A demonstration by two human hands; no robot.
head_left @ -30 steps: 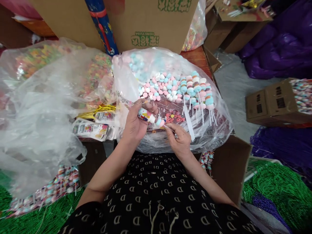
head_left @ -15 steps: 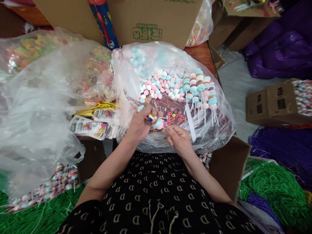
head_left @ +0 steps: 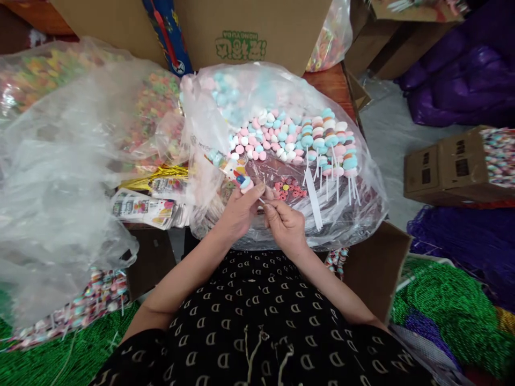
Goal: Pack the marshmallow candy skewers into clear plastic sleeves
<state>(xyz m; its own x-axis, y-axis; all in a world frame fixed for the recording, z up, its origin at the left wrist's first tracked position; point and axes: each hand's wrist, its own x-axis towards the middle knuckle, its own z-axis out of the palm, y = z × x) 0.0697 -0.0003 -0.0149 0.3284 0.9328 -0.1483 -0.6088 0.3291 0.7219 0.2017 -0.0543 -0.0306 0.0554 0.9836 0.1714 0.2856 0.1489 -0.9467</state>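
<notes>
A candy skewer (head_left: 246, 184) in a printed wrapper points up and left from my hands, with pink and blue candy at its lower end. My left hand (head_left: 241, 212) is closed round the lower end of the skewer. My right hand (head_left: 285, 222) pinches the white stick just below it, close to my left fingers. Behind them, loose pink, white and blue candies (head_left: 265, 134) lie on a clear plastic bag (head_left: 249, 238). Finished-looking candy skewers (head_left: 330, 142) lie at the right of the bag, beside a white strip (head_left: 314, 199). Small red rings (head_left: 287, 188) lie near my right hand.
Large bags of colourful rings (head_left: 155, 102) fill the left. Printed cards (head_left: 140, 208) and gold ties (head_left: 167, 174) lie left of my hands. A cardboard box (head_left: 277, 32) stands behind. An open carton (head_left: 374, 268) is at the lower right, near green strands (head_left: 450, 311).
My left hand has moved right and down along the skewer to its lower end. The skewer now points farther up and left, and my right hand has shifted slightly left, closer to my left.
</notes>
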